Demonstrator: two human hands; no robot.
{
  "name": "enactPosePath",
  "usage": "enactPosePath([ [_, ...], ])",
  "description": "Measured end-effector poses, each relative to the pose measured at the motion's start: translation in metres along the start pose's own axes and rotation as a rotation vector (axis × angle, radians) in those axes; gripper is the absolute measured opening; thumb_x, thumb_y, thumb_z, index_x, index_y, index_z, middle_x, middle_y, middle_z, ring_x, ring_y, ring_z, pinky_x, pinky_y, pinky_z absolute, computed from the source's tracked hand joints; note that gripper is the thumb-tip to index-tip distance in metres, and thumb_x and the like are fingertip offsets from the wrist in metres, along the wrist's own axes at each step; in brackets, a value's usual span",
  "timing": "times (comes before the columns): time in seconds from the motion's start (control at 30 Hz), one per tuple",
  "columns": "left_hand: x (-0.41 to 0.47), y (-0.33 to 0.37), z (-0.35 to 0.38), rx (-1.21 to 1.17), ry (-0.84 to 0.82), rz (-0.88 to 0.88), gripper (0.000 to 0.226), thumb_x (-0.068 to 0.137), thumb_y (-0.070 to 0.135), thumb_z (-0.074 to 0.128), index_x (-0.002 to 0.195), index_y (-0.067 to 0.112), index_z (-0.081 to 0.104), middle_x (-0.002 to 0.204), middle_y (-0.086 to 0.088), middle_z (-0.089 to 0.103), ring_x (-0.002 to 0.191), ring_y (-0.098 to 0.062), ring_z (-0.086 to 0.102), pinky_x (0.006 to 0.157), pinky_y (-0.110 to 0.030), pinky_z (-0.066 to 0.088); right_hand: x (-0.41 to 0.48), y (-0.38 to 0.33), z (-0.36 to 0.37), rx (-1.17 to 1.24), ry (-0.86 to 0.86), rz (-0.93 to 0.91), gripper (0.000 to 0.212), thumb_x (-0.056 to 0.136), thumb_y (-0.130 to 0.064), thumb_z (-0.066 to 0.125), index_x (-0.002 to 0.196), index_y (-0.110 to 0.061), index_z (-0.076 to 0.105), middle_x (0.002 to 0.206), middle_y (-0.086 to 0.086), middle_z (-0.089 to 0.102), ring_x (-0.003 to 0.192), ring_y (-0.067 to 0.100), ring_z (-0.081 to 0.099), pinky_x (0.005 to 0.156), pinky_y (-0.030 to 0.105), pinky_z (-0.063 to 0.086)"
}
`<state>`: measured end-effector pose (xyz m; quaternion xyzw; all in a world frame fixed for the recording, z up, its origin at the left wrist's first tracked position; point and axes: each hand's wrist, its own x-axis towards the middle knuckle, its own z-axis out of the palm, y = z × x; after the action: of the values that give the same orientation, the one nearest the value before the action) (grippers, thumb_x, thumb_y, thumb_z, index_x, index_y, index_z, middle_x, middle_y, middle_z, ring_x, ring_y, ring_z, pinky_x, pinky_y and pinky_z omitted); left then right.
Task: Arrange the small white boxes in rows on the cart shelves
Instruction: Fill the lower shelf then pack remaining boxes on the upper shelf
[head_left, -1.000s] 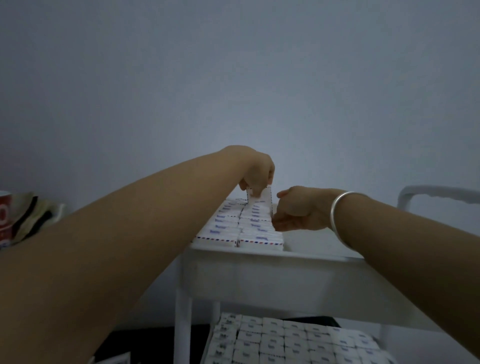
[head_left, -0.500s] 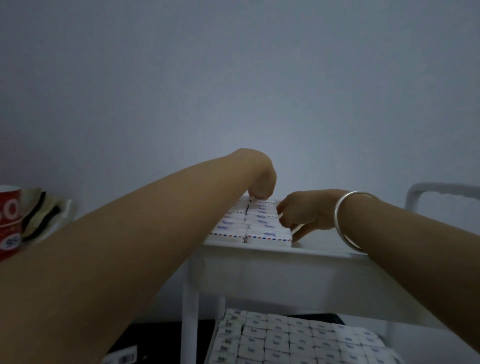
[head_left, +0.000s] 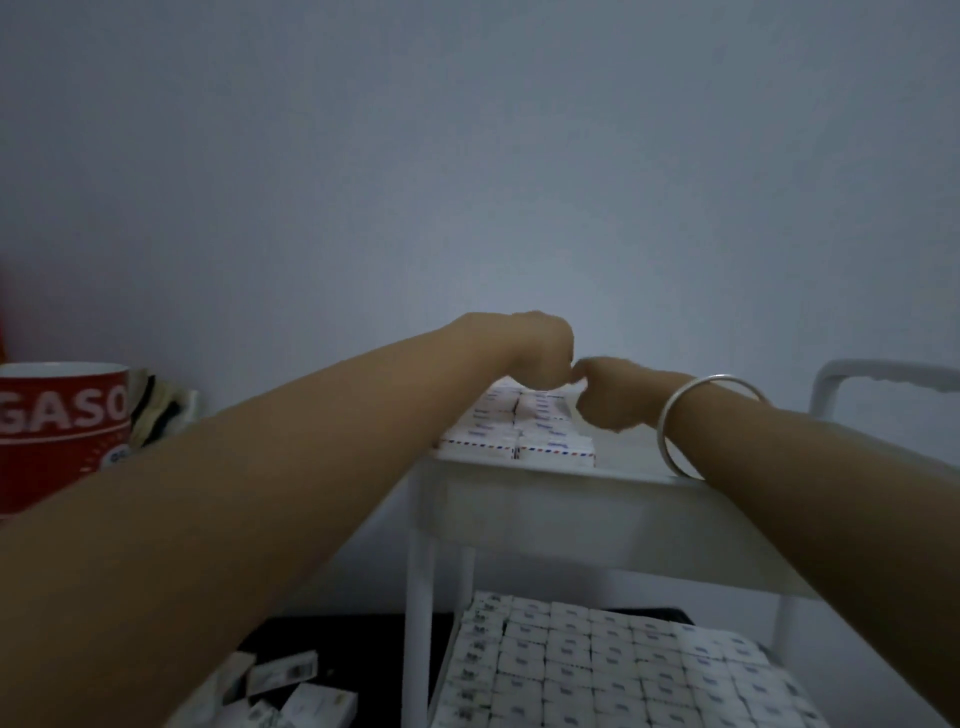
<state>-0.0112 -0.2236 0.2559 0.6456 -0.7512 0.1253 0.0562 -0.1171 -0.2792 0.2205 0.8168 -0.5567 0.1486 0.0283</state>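
1. Both bare arms reach far forward and come close together.
2. The left hand (head_left: 540, 353) is bent down at the wrist, fingers curled under.
3. The right hand (head_left: 610, 397) is curled into a loose fist.
4. The two hands touch at the knuckles.

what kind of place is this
Probably a plain room at home or a small stockroom, dimly lit: a white cart against a bare wall, small boxes packed in rows on it, and a red mug nearby.
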Motion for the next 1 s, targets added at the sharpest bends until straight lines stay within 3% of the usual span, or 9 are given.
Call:
enactPosePath([
  [0.13, -0.064, -0.007, -0.003, -0.308, 0.237, 0.075, 0.05, 0.088, 0.0, 0.041, 0.133, 0.018, 0.05, 0.124, 0.001, 0.06, 0.111, -0.018, 0.056, 0.094, -0.033, 0.047, -0.028, -0.016, -0.022, 0.119, 0.475, -0.135, 0.021, 0.085, -0.012, 0.051, 0.098, -0.024, 0.063, 0.111, 0.004, 0.067, 0.101, 0.027, 0.059, 0.084, 0.032, 0.046],
  [0.27, -0.136, -0.029, 0.016, -0.626, 0.609, 0.063, 0.046, 0.085, 0.002, 0.042, 0.123, 0.026, 0.05, 0.103, 0.01, 0.065, 0.083, -0.008, 0.064, 0.069, -0.021, 0.049, -0.084, -0.055, -0.033, 0.292, 0.612, -0.375, 0.022, 0.088, -0.016, 0.055, 0.104, -0.027, 0.065, 0.09, -0.009, 0.065, 0.08, 0.012, 0.057, 0.077, 0.027, 0.045],
  [0.37, -0.189, -0.055, 0.048, -0.673, 0.649, 0.08, 0.037, 0.082, 0.001, 0.044, 0.096, 0.032, 0.059, 0.085, 0.012, 0.069, 0.064, -0.005, 0.064, 0.059, -0.01, 0.043, -0.138, -0.092, -0.01, 0.422, 0.558, -0.556, 0.015, 0.087, -0.024, 0.056, 0.099, -0.027, 0.064, 0.071, -0.018, 0.059, 0.063, 0.002, 0.052, 0.07, 0.023, 0.042],
  [0.47, -0.23, -0.086, 0.11, -0.637, 0.491, -0.085, 0.043, 0.084, -0.005, 0.046, 0.077, 0.036, 0.054, 0.072, 0.021, 0.065, 0.062, 0.001, 0.061, 0.058, -0.01, 0.041, -0.178, -0.125, 0.043, 0.411, 0.356, -0.662, 0.021, 0.085, -0.039, 0.048, 0.094, -0.027, 0.063, 0.071, -0.011, 0.065, 0.058, 0.004, 0.053, 0.062, 0.026, 0.047],
  [0.6, -0.275, -0.127, 0.204, -0.548, 0.276, -0.389, 0.038, 0.088, -0.003, 0.046, 0.089, 0.03, 0.064, 0.094, 0.014, 0.067, 0.085, -0.003, 0.061, 0.075, -0.027, 0.05, -0.181, -0.156, 0.147, 0.188, 0.0, -0.633, 0.028, 0.091, -0.016, 0.049, 0.118, -0.019, 0.054, 0.102, 0.009, 0.066, 0.092, 0.031, 0.062, 0.075, 0.037, 0.05],
  [0.73, -0.309, -0.14, 0.256, -0.453, 0.228, -0.461, 0.035, 0.087, 0.001, 0.047, 0.103, 0.026, 0.065, 0.112, 0.006, 0.063, 0.106, -0.013, 0.056, 0.09, -0.03, 0.045, -0.158, -0.171, 0.241, 0.28, -0.321, -0.461, 0.058, 0.088, -0.006, 0.051, 0.144, -0.01, 0.036, 0.142, 0.014, 0.044, 0.127, 0.033, 0.044, 0.101, 0.034, 0.038],
  [0.87, -0.319, -0.155, 0.268, -0.386, 0.337, -0.439, 0.039, 0.082, -0.004, 0.049, 0.108, 0.02, 0.065, 0.114, 0.003, 0.059, 0.111, -0.017, 0.049, 0.093, -0.031, 0.04, -0.125, -0.177, 0.296, 0.374, -0.127, -0.359, 0.045, 0.091, -0.012, 0.05, 0.136, -0.009, 0.048, 0.139, 0.014, 0.047, 0.13, 0.031, 0.04, 0.108, 0.032, 0.032],
  [0.93, -0.314, -0.17, 0.268, -0.338, 0.421, -0.474, 0.035, 0.083, -0.002, 0.051, 0.108, 0.018, 0.065, 0.115, 0.0, 0.059, 0.11, -0.021, 0.05, 0.092, -0.033, 0.039, -0.104, -0.185, 0.306, 0.466, 0.007, -0.274, 0.035, 0.096, -0.026, 0.047, 0.127, -0.014, 0.057, 0.132, 0.012, 0.054, 0.127, 0.031, 0.044, 0.107, 0.036, 0.033],
  [1.0, -0.303, -0.181, 0.269, -0.284, 0.444, -0.495, 0.032, 0.088, 0.005, 0.051, 0.114, 0.017, 0.064, 0.122, -0.002, 0.058, 0.113, -0.023, 0.05, 0.095, -0.034, 0.04, -0.081, -0.195, 0.309, 0.475, -0.03, -0.263, 0.04, 0.096, -0.049, 0.04, 0.126, -0.027, 0.056, 0.139, 0.007, 0.049, 0.133, 0.03, 0.038, 0.11, 0.047, 0.029],
])
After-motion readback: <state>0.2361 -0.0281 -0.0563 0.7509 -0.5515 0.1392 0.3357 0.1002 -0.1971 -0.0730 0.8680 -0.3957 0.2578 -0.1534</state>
